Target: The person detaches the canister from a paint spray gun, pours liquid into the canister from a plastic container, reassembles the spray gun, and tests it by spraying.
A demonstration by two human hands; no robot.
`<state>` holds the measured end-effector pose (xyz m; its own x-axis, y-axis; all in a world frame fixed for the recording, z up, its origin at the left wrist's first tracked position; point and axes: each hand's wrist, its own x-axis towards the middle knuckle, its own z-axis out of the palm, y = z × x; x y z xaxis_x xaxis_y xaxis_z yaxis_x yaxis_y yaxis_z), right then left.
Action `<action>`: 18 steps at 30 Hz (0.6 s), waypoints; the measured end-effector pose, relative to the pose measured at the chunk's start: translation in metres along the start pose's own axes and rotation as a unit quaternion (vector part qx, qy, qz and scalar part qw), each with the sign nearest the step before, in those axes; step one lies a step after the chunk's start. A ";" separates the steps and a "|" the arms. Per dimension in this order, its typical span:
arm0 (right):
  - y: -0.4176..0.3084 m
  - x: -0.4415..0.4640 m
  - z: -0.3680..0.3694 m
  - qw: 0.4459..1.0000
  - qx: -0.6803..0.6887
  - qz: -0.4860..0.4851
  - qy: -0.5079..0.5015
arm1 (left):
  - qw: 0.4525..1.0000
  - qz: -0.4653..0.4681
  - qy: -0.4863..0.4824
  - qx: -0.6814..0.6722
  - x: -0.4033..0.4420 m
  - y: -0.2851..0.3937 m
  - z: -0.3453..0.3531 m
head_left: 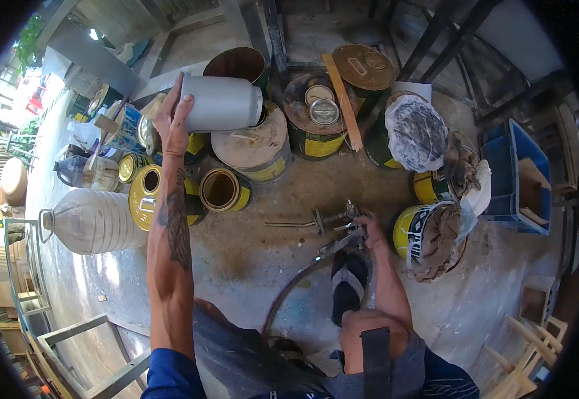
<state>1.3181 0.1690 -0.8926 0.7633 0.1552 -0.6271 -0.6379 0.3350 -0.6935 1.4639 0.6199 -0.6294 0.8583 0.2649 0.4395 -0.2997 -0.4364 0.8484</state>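
Note:
My left hand [175, 126], tattooed forearm stretched out, holds the closed end of a grey metal cup [220, 104]. The cup is tipped on its side, its mouth facing right over the pale-topped drum [248, 143]. What is inside the cup is hidden. Lower down, my right hand [371, 233] is wrapped round a metal spray gun [339, 233] with thin rods pointing left. A dark hose [288, 296] runs from the gun down toward my feet.
Left: an open yellow can [220, 189], a lidded yellow can [144, 197] and a large clear bottle [93, 221]. Behind: a drum bearing small tins [324, 112] and a wooden stick [343, 100]. Right: a cloth-filled bucket [429, 241] and a blue crate [499, 179]. A frame [80, 329] stands lower left.

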 end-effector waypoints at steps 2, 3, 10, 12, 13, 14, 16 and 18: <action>0.005 0.004 -0.006 0.999 -0.036 0.002 0.014 | 1.000 -0.011 -0.026 0.005 0.004 0.009 0.004; 0.003 0.003 -0.004 0.998 -0.054 0.003 0.021 | 0.999 -0.017 -0.040 0.007 0.005 0.011 0.007; -0.014 -0.013 0.003 0.936 -0.330 -0.112 0.055 | 0.989 0.050 -0.115 0.078 0.024 0.019 0.021; -0.029 -0.024 0.019 0.934 -0.332 -0.120 0.047 | 0.983 0.059 -0.141 0.101 0.027 0.029 0.022; -0.034 -0.028 0.025 0.924 -0.356 -0.131 0.053 | 0.978 0.075 -0.148 0.122 0.028 0.037 0.023; -0.038 -0.032 0.030 0.912 -0.380 -0.142 0.059 | 0.973 0.090 -0.155 0.143 0.027 0.045 0.024; -0.045 -0.037 0.037 0.896 -0.409 -0.162 0.065 | 0.966 0.111 -0.161 0.169 0.027 0.051 0.025; -0.049 -0.040 0.043 0.888 -0.417 -0.180 0.067 | 0.963 0.125 -0.159 0.178 0.027 0.054 0.023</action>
<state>1.3232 0.1866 -0.8183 0.9496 0.0469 -0.3100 -0.2520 -0.4742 -0.8436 1.4806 0.5835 -0.5790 0.8793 -0.1390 0.4555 -0.3999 -0.7348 0.5478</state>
